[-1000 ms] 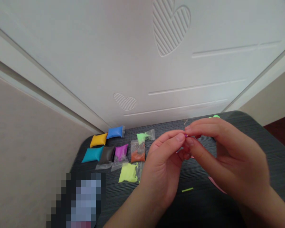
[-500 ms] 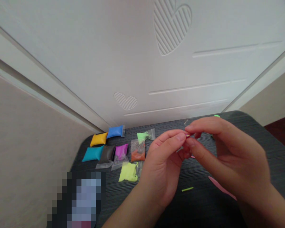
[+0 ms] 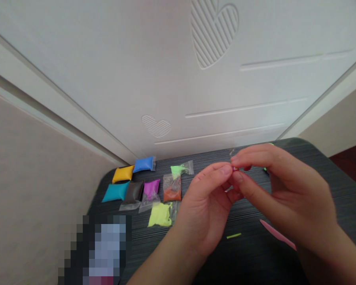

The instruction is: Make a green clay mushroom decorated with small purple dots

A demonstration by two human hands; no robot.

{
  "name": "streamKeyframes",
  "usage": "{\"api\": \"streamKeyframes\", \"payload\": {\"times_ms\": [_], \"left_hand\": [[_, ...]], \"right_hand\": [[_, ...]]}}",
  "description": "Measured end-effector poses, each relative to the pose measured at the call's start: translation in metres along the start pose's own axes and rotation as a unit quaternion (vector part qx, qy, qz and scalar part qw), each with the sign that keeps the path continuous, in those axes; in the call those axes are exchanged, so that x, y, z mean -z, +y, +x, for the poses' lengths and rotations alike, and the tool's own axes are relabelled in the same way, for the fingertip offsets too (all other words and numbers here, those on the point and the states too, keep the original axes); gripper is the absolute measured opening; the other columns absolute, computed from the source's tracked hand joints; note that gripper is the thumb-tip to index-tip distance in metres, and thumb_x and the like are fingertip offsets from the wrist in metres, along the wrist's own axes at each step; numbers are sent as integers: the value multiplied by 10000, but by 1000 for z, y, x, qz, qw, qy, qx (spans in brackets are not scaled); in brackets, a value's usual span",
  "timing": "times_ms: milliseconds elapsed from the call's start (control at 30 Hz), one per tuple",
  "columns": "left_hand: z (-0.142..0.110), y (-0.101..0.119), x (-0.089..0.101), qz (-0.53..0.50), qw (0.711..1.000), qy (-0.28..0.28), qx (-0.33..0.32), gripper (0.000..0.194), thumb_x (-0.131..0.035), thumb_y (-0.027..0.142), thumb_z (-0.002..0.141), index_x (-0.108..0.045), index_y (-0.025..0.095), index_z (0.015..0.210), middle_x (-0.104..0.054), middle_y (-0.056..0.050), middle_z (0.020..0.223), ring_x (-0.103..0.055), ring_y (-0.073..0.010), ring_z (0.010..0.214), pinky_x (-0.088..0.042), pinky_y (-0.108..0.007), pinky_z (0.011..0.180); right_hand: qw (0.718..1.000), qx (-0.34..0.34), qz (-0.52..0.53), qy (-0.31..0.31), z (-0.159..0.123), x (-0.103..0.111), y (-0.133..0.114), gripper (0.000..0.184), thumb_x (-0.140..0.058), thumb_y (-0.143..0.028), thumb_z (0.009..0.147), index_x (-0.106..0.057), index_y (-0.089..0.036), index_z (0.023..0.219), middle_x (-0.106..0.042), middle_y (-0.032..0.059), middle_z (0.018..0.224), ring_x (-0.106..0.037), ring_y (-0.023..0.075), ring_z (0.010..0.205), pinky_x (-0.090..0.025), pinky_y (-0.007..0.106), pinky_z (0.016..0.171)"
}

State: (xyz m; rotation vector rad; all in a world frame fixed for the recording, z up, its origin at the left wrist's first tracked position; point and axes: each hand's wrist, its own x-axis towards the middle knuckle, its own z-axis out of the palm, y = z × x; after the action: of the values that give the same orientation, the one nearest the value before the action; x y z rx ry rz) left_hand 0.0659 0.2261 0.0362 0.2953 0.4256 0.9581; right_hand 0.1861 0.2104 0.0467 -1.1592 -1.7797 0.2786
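My left hand and my right hand meet above the table, thumb and fingertips of each closed in a pinch. Between them is a tiny piece of modelling clay, showing purple and a trace of yellow; the fingertips cover most of it. Below the hands, a thin yellow-green clay strip lies on the dark table. A pink plastic clay knife rests partly beneath my right forearm. Something bright green peeks out behind my right hand, mostly hidden.
Left of my hands lie several clay packets, among them blue, yellow, teal, black, purple, brown and lime. A blurred-out object sits at lower left. A white panel rises behind the table.
The fingertips have shifted slightly around the small clay piece, and purple now shows where yellow-green showed before. My left hand's lower fingers have moved a little to the right.
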Motion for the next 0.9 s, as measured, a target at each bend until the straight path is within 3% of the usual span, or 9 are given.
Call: {"api": "streamKeyframes", "payload": {"times_ms": [200,300,333,367,433,500,567,733,900], "left_hand": [[7,3,5,78,996,-6,-36,138,-507,201,762,-636,153,756,-605,-8,758,-528,-96,692,-407,-222,646],[22,13,22,241,965,22,-101,180,-518,315,743,-629,181,788,-598,-6,754,-524,-123,699,-400,-240,613],[28,17,30,341,930,45,-132,193,-533,343,728,-627,184,785,-599,-6,750,-519,-127,688,-391,-240,598],[33,21,39,468,870,61,-144,208,-546,361,719,-628,183,788,-609,-12,769,-520,-134,704,-387,-246,620],[42,27,55,690,704,88,-142,243,-532,402,718,-636,192,779,-627,-27,797,-529,-166,743,-380,-280,668],[47,28,68,823,549,101,-108,259,-523,424,709,-639,193,700,-630,-43,756,-537,-195,734,-368,-300,647],[51,23,77,878,466,94,-63,266,-522,438,699,-643,202,703,-638,-52,755,-551,-207,728,-365,-300,622],[58,2,87,900,432,62,-24,306,-492,484,708,-645,223,757,-650,-54,785,-576,-217,721,-361,-284,563],[65,-12,94,880,467,73,-44,257,-535,445,694,-632,222,777,-649,-46,803,-575,-203,703,-360,-270,555]], "right_hand": [[1000,-29,3,4,1,2,2,169,-576,-114,720,-575,-218,854,-595,-11,874,-549,123,826,-441,256,741],[998,-53,-7,29,2,5,5,132,-570,-146,736,-574,-231,837,-593,-10,855,-549,134,810,-437,268,729],[997,-62,-7,41,3,6,6,117,-568,-155,741,-571,-233,828,-592,-9,849,-549,137,806,-437,272,724],[996,-71,-6,52,3,8,7,105,-566,-164,744,-569,-235,821,-591,-8,847,-549,142,803,-437,276,717],[994,-84,-4,69,4,9,9,89,-563,-178,749,-567,-238,815,-589,-4,851,-550,150,804,-440,284,707],[993,-87,-1,76,5,11,12,86,-564,-184,750,-569,-239,816,-590,-1,858,-550,156,809,-441,290,706],[994,-83,-4,78,6,13,14,88,-569,-183,745,-572,-238,814,-591,-4,854,-550,152,804,-439,288,712],[994,-72,-5,83,8,17,18,107,-573,-169,738,-576,-238,819,-592,-9,850,-550,144,799,-435,281,718],[993,-70,-5,94,9,21,21,115,-566,-176,745,-583,-239,840,-594,-8,848,-551,144,796,-440,281,712]]}}
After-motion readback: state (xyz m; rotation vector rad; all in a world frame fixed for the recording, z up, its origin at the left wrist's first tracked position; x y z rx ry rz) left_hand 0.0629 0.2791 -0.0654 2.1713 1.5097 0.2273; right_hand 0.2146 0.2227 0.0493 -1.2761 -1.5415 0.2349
